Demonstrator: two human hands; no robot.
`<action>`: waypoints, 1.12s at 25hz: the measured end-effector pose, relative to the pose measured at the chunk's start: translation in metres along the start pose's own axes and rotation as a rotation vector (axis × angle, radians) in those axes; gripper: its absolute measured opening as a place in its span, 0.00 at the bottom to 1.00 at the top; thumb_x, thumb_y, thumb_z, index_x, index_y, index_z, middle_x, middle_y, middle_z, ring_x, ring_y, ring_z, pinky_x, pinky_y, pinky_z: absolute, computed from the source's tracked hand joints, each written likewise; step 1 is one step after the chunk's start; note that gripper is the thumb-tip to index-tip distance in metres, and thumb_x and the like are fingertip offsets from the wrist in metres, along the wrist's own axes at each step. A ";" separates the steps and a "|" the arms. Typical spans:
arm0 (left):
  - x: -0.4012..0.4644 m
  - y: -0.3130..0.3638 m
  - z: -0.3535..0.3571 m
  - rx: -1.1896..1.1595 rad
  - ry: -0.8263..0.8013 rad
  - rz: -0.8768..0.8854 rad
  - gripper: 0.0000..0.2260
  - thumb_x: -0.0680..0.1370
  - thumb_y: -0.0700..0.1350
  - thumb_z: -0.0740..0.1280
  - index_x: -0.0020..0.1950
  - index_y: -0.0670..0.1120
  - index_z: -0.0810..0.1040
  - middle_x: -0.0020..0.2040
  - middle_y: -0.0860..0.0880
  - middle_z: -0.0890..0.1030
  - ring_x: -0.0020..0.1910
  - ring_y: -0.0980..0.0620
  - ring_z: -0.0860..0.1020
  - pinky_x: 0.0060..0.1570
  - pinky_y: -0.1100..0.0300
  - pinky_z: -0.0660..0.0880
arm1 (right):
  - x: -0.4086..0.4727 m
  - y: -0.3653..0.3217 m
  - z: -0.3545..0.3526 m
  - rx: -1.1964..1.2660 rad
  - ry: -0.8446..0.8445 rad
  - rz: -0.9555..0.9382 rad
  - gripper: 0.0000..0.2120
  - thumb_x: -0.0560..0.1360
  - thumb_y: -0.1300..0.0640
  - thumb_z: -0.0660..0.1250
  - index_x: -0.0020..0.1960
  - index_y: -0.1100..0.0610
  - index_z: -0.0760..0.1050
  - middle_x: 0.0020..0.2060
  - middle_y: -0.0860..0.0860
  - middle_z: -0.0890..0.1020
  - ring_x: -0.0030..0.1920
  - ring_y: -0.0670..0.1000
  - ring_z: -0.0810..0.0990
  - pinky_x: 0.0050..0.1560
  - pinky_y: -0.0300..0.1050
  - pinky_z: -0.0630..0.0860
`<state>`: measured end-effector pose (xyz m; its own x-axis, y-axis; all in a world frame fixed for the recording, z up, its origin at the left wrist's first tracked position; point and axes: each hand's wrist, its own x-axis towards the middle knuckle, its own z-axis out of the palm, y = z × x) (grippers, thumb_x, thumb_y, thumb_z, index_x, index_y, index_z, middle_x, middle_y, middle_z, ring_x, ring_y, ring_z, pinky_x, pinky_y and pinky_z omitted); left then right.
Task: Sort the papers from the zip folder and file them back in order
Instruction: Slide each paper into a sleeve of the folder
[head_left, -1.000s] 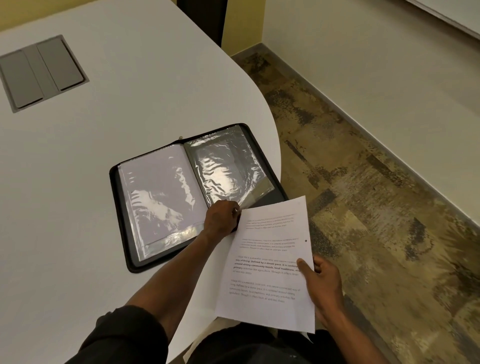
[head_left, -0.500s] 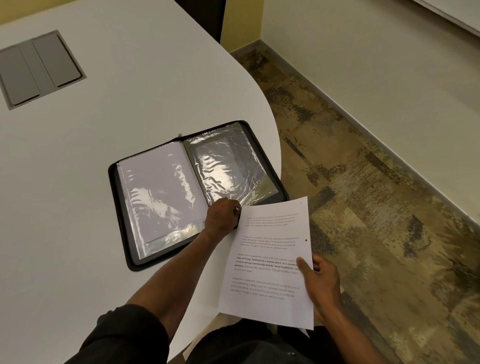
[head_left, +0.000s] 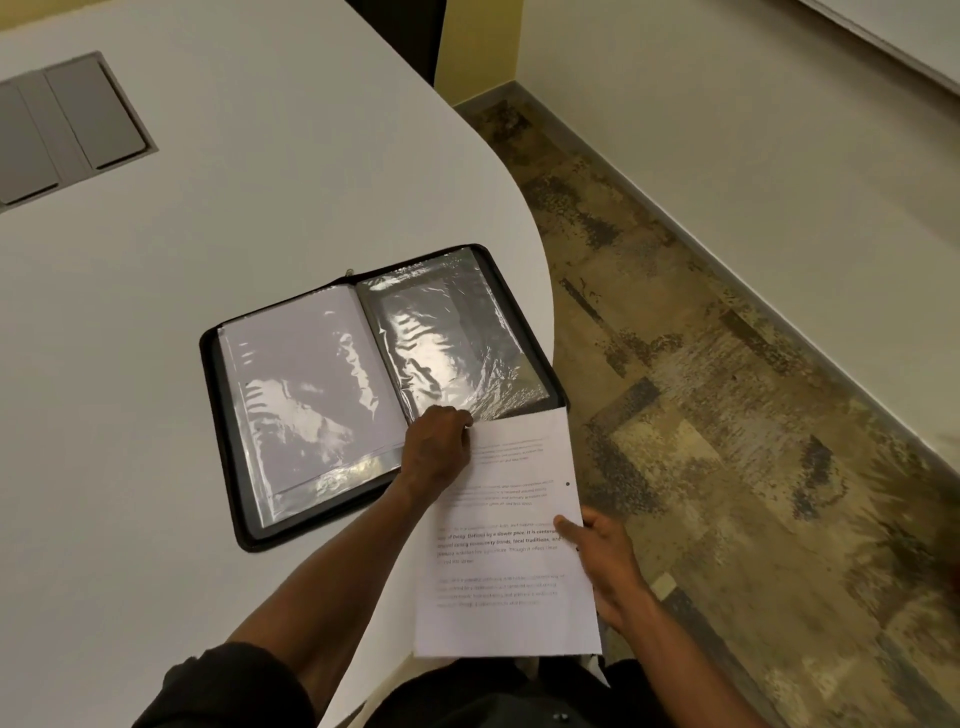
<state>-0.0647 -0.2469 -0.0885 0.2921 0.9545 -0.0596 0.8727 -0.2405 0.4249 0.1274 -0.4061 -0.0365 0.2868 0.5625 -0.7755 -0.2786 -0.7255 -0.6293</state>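
The zip folder (head_left: 363, 395) lies open and flat on the white tabletop (head_left: 218, 218), close to the curved edge nearest the person. Its black cover frames two facing pages of clear plastic sleeves. The left sleeve (head_left: 306, 395) contains white paper; its plastic face is wrinkled and reflects the room light. The right sleeve (head_left: 452, 348) shows the dark backing through the plastic, and no sheet can be made out inside it. A small zip pull (head_left: 349, 272) projects at the far end of the spine.

The left hand (head_left: 436, 447) rests at the near end of the spine, on the lower corner of the right sleeve. The fingers are curled downward and closed at the sleeve edge; whether they grip the plastic or only press on it cannot be determined. The knuckles touch the top left corner of a printed sheet (head_left: 504, 540).

The right hand (head_left: 605, 561) holds that sheet by its right edge, thumb on the printed face and the remaining fingers hidden behind it. The sheet carries four blocks of text, one partly in bold. Its top edge overlaps the near corner of the folder; the rest extends past the tabletop edge, above the person's lap.

A grey recessed hatch (head_left: 67, 130) is set into the far left of the tabletop. Patterned carpet (head_left: 727, 467) covers the floor to the right.
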 end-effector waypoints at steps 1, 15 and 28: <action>0.001 0.001 0.001 0.012 0.002 0.017 0.06 0.73 0.39 0.69 0.48 0.46 0.83 0.42 0.47 0.82 0.44 0.43 0.79 0.39 0.52 0.76 | 0.008 0.000 0.001 -0.019 -0.022 0.045 0.06 0.80 0.64 0.68 0.55 0.62 0.80 0.47 0.59 0.87 0.46 0.61 0.87 0.53 0.64 0.81; 0.040 0.048 0.017 0.235 -0.102 0.251 0.09 0.78 0.42 0.65 0.56 0.46 0.81 0.48 0.47 0.83 0.49 0.46 0.79 0.54 0.51 0.71 | 0.069 -0.015 0.001 -0.262 -0.047 0.026 0.13 0.84 0.50 0.60 0.66 0.50 0.75 0.52 0.51 0.85 0.49 0.54 0.86 0.55 0.57 0.82; 0.035 0.050 0.016 0.095 0.013 0.209 0.09 0.75 0.39 0.70 0.55 0.43 0.83 0.44 0.45 0.84 0.42 0.45 0.80 0.47 0.52 0.74 | 0.083 -0.046 0.010 -0.254 -0.049 -0.030 0.08 0.80 0.60 0.64 0.46 0.54 0.81 0.45 0.58 0.86 0.42 0.58 0.83 0.48 0.54 0.80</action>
<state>-0.0048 -0.2288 -0.0841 0.4657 0.8843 0.0331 0.8268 -0.4481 0.3400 0.1546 -0.3225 -0.0727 0.2451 0.5995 -0.7620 -0.0297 -0.7809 -0.6239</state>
